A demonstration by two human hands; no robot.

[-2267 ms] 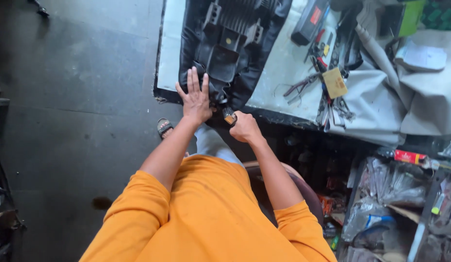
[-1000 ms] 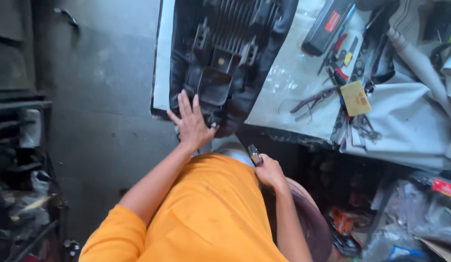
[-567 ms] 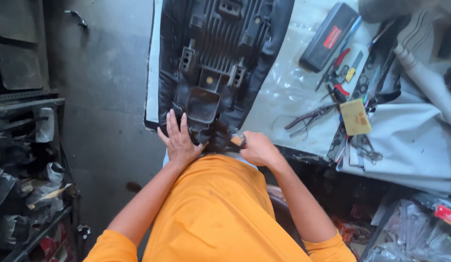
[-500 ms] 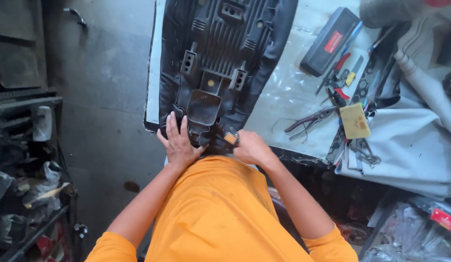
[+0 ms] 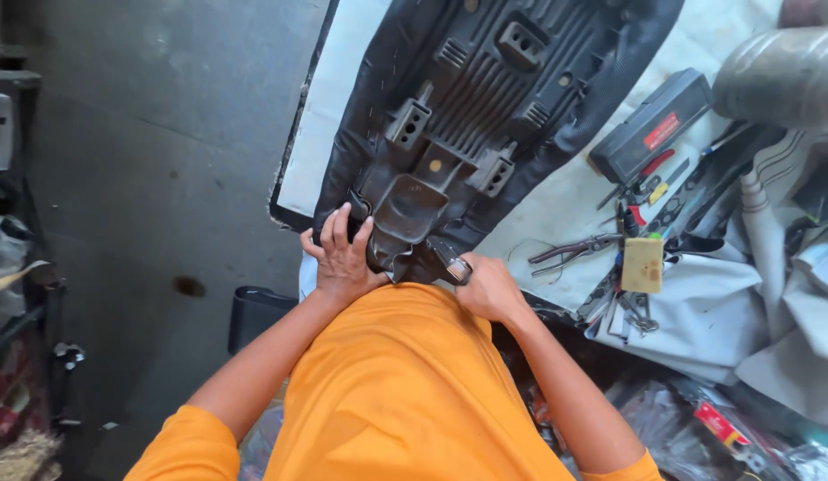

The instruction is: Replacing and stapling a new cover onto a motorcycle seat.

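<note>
A grey concrete workshop floor [image 5: 146, 178] runs beside a counter [image 5: 592, 187] draped in pale sheeting, where an upturned motorcycle seat [image 5: 485, 98], its ribbed black plastic base facing up, lies with its narrow end toward a person in an orange shirt; the left hand [image 5: 341, 258] rests fingers spread on the black cover at that end, pressing rather than gripping; the right hand [image 5: 487, 287], closed around a small metal-tipped tool [image 5: 454, 265], holds it against the seat's edge; a second ago that hand was drawn back near the waist with the tool clear of the seat, and it has since returned to the rim, suggesting work on the cover edge has resumed; pliers [image 5: 570, 251], a black tool case [image 5: 650, 134] and a tan block [image 5: 643, 264] lie to the right.
</note>
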